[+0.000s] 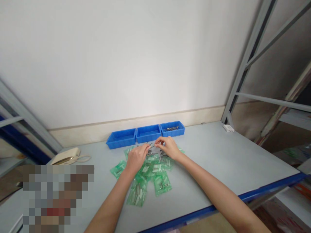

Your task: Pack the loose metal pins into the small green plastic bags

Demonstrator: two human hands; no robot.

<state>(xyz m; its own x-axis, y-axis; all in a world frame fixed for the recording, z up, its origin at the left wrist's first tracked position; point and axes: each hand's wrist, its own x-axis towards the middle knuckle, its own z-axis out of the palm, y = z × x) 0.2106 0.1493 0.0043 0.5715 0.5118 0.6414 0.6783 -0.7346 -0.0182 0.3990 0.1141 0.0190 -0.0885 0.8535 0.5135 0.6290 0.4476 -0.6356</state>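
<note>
My left hand is closed in a pinch on a small thin metal piece above the table. Opposite it, my right hand has thumb and fingertips pinched close to that piece's other side. Whatever those right fingertips hold is too small to make out. Loose metal pieces lie below the hands. Around and in front of them, several green-tinted clear plastic bags with slim metal pieces inside are spread and partly overlapping. One bag lies nearest the front, between my forearms.
Three blue bins stand in a row by the wall: a left bin, a middle bin and a right bin holding metal pieces. A cream pouch lies left. A white plug-like item sits near the right rack post.
</note>
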